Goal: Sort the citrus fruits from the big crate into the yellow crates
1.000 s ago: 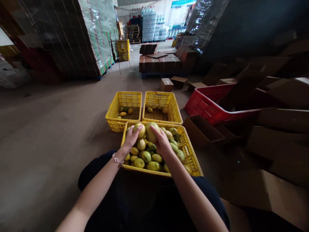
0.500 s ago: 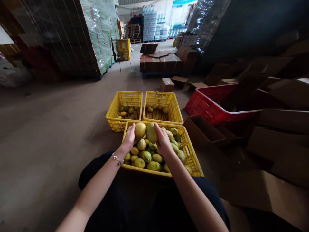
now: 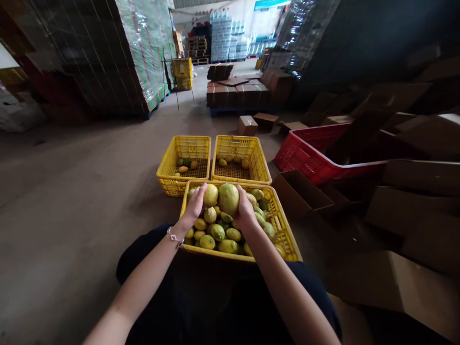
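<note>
My left hand [image 3: 195, 206] is closed on a yellow lemon [image 3: 211, 196], its thumb along the near side. In my right hand [image 3: 246, 209] is a larger, greener lemon [image 3: 229, 199]. The two fruits are side by side, nearly touching, above the far part of a yellow plastic crate [image 3: 292, 239]. Green and yellow lemons [image 3: 228, 246] fill much of that crate. Part of its far rim is hidden behind my hands and the held fruit.
Beyond it stand two more yellow crates, a left one [image 3: 165, 165] and a right one [image 3: 264, 160], each with several lemons at the bottom. A red crate [image 3: 305, 155] and cardboard boxes [image 3: 300, 194] crowd the right side. Strapped cardboard stacks [image 3: 237, 93] sit farther back.
Both lemons have turned a little in my hands, and the greener one shows more of its face. My hands have shifted slightly. The crates' contents look the same.
</note>
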### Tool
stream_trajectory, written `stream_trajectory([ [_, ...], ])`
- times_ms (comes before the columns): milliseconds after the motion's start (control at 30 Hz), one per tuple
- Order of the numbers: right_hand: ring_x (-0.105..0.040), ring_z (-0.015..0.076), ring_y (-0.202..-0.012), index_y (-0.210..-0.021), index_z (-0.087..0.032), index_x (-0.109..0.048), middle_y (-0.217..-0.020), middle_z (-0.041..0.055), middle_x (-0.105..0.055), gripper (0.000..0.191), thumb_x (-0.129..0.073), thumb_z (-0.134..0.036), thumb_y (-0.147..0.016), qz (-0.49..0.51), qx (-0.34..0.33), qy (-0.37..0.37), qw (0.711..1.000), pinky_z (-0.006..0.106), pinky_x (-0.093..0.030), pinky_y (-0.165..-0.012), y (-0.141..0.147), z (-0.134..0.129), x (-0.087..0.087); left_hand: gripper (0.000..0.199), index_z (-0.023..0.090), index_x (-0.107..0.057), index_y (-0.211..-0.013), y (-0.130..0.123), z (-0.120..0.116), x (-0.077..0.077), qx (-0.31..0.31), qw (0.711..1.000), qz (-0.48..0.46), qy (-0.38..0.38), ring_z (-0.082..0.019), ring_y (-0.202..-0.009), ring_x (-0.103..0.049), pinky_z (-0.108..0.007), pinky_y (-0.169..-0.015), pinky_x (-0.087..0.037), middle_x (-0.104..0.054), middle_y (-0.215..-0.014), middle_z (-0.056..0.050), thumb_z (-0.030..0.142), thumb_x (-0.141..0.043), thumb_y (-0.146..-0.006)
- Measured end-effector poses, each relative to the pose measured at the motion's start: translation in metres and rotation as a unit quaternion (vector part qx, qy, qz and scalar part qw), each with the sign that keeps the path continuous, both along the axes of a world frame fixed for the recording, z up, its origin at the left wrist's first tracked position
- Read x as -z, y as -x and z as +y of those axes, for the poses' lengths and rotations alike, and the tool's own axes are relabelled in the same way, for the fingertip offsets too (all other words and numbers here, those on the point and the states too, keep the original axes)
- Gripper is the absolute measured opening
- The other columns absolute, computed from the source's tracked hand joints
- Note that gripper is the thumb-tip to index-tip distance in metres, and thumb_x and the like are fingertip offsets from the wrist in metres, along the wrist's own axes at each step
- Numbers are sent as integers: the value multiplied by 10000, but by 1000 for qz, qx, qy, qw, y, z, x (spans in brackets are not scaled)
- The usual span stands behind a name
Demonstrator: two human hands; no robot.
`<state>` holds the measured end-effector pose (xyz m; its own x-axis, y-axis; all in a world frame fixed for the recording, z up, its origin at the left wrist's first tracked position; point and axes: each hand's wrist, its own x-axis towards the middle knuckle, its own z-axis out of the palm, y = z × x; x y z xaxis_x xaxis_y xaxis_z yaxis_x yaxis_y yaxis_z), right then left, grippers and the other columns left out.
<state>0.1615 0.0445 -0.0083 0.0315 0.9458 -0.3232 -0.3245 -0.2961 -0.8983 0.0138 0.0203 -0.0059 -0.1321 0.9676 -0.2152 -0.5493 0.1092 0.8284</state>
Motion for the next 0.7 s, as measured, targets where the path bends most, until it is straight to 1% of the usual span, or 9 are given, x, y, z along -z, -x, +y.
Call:
stream_trajectory([
  [67,-737,329,-711,-766,-331,-613,-655,31,-738,500,-655,-817,-654,9,6,14,1000,490,-571,-612,-1,2,3,29,237,-771,-869,1,4,2,-37,997,63,-1,-229,-1552,-391,-299,-1265,-287,-792,-1177,-63,237,-751,-889],
  [133,-743,338,-760,-782,-334,-623,-686,33,-747,483,-679,-791,-638,13,22,26,999,493,-582,-631,-2,3,6,50,236,-777,-895,2,5,3,-49,994,93,1,-223,-1580,-339,-299,-1281,-249,-781,-1225,-65,225,-727,-897],
  [233,-748,348,-819,-805,-338,-636,-754,37,-767,462,-675,-770,-646,0,29,23,999,502,-599,-657,-3,4,11,70,238,-769,-940,4,2,3,-53,995,82,0,-207,-1613,-261,-298,-1298,-206,-754,-1307,-56,227,-710,-904],
  [333,-753,356,-845,-821,-342,-641,-807,40,-779,458,-651,-772,-661,-15,40,23,999,510,-610,-658,-3,5,15,88,241,-757,-976,4,1,4,-41,997,72,-12,-195,-1631,-200,-307,-1310,-182,-730,-1363,-60,277,-703,-917],
  [400,-759,350,-840,-822,-340,-637,-824,38,-784,456,-648,-771,-672,-15,49,39,998,503,-615,-649,-2,5,15,126,250,-753,-1020,4,2,6,-48,995,91,-4,-185,-1627,-215,-306,-1307,-200,-711,-1401,-50,310,-703,-922],
  [500,-763,332,-819,-801,-333,-627,-816,24,-785,430,-696,-739,-677,10,64,74,995,486,-625,-645,0,5,12,165,264,-750,-1062,3,7,8,-78,990,112,27,-177,-1605,-280,-291,-1288,-261,-698,-1424,-37,320,-719,-910],
  [567,-762,322,-840,-805,-330,-632,-822,12,-786,391,-733,-690,-691,32,75,71,994,473,-633,-656,1,3,9,182,252,-751,-1071,1,11,7,-77,991,106,36,-193,-1590,-322,-302,-1278,-290,-713,-1398,-53,330,-724,-909],
  [633,-761,306,-885,-822,-322,-638,-844,6,-787,328,-730,-627,-745,42,81,53,994,451,-642,-678,2,2,5,206,230,-745,-1076,-1,11,4,-68,991,107,46,-225,-1572,-363,-336,-1271,-319,-729,-1364,-79,361,-713,-920],
  [700,-759,280,-899,-827,-309,-635,-849,8,-783,248,-675,-554,-832,49,93,62,993,420,-647,-692,4,0,0,251,218,-728,-1096,-3,10,1,-60,989,123,55,-256,-1539,-416,-363,-1243,-377,-732,-1348,-96,410,-688,-939],
])
